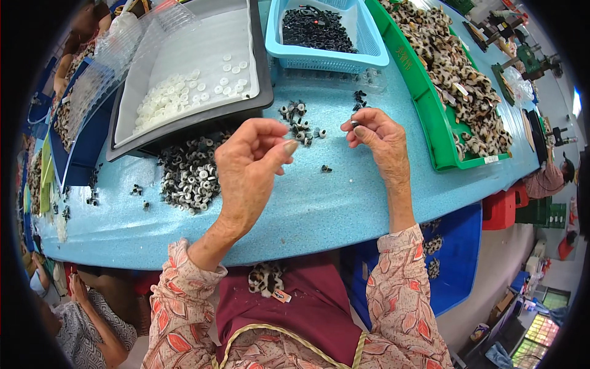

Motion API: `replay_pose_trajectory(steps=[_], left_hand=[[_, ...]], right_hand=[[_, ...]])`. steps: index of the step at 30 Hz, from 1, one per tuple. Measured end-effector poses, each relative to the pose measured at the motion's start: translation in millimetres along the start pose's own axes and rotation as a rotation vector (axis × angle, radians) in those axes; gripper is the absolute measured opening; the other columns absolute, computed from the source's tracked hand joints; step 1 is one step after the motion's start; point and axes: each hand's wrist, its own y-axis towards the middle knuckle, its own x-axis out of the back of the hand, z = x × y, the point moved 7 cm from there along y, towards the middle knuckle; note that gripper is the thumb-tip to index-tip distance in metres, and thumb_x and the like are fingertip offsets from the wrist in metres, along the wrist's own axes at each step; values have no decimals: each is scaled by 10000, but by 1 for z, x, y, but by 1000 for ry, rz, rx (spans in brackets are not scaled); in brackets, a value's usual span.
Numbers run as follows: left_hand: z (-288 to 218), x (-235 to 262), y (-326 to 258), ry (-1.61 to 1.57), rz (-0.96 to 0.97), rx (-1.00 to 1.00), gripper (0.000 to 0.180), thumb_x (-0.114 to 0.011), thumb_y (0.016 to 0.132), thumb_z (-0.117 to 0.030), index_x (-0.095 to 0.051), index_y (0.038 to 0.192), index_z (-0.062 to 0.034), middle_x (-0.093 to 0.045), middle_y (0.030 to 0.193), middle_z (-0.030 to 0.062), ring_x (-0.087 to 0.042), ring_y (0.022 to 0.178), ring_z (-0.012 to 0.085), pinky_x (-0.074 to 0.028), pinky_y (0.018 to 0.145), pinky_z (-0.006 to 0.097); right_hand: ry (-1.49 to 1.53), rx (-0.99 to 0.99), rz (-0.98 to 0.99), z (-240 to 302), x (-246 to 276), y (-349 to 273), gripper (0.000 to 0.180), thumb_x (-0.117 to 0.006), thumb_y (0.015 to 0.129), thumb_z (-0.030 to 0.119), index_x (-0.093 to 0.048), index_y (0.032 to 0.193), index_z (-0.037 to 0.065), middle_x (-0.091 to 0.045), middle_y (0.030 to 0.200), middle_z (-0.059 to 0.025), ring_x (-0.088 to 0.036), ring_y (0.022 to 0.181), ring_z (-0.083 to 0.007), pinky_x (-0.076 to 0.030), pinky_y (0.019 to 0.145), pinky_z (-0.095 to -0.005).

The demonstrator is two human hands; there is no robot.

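My right hand (387,144) pinches a small black plastic piece (354,123) between thumb and fingertips above the table. To its left, my left hand (249,166) hovers with loosely curled fingers, the thumb apart from the index finger and nothing visible between them. Between and beyond the hands lies a loose cluster of small black pieces with white washers (301,126). One single black piece (326,168) rests nearer to me. Beside my left wrist is a large heap of black pieces fitted with white washers (193,181). On my lap sits a spotted plush piece (266,280) with an orange tag.
A tilted tray of white washers (261,67) stands at far left. Behind the table's middle is a light-blue basket (289,55) of black pieces. A green crate (424,123) of spotted plush stands right, a blue bin (461,264) below. Other people sit nearby.
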Motion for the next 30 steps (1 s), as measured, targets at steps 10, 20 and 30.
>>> replay_pose_trajectory(steps=[10,20,30], left_hand=[[17,38,4,6,-229,-258,141,-675,818,12,-620,945,-15,-636,784,21,-597,661,58,-470,565,185],[14,51,10,140,-301,-275,113,-701,779,3,-651,874,-32,-639,714,4,-579,627,46,-481,559,191],[11,35,6,288,-211,-341,159,-691,771,17,-650,917,-29,-651,751,34,-600,655,92,-493,581,218]], right_hand=[[-318,-87,-69,-7,-6,-3,97,-616,849,49,-649,934,16,-668,722,-44,-593,606,-75,-485,532,-222],[-854,138,5,18,-13,-20,113,-675,793,49,-691,904,37,-665,766,-81,-632,637,-174,-501,585,-287],[-821,274,110,24,-57,-47,140,-709,753,47,-672,888,37,-618,836,-89,-635,717,-232,-513,653,-325]])
